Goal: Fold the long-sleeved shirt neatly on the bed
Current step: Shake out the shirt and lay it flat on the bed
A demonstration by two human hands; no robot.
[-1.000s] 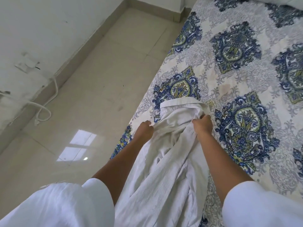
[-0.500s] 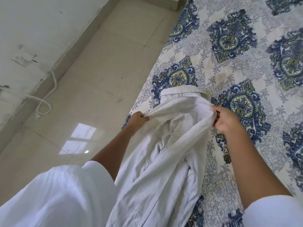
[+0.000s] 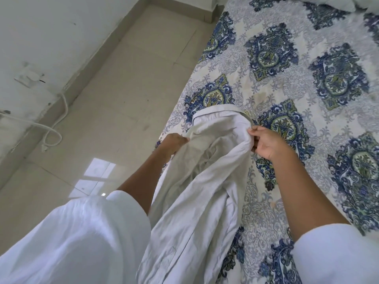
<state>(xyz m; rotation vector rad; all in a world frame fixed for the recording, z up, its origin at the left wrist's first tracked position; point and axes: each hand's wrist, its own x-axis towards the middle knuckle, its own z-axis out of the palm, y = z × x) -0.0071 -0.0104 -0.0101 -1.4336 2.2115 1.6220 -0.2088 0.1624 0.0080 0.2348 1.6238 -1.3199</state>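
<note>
The white long-sleeved shirt [image 3: 205,181] is at the left edge of the bed [image 3: 320,169], bunched and unfolded. Its collar [image 3: 217,113] points away from the person and lies over a blue medallion of the patterned bedsheet. The body of the shirt runs back from the collar toward the person, between the 2 forearms, creased and partly open so the inner side shows.

Left hand [image 3: 174,143]: clenched on the shirt's left shoulder edge, with the fingertips hidden in the cloth. Right hand [image 3: 268,143]: pinching the right shoulder edge just beside the collar, thumb and fingers closed on the seam. The cloth between the 2 hands sags in a shallow curve.

Both arms wear white sleeves [image 3: 82,242] pushed above the forearm.

Surroundings: a pale tiled floor [image 3: 127,83] left of the bed, with a bright window reflection on it. A white cable [image 3: 51,130] loops along the wall base below a wall plate [image 3: 28,76]. White bedding [image 3: 332,3] lies at the far end of the bed.
</note>
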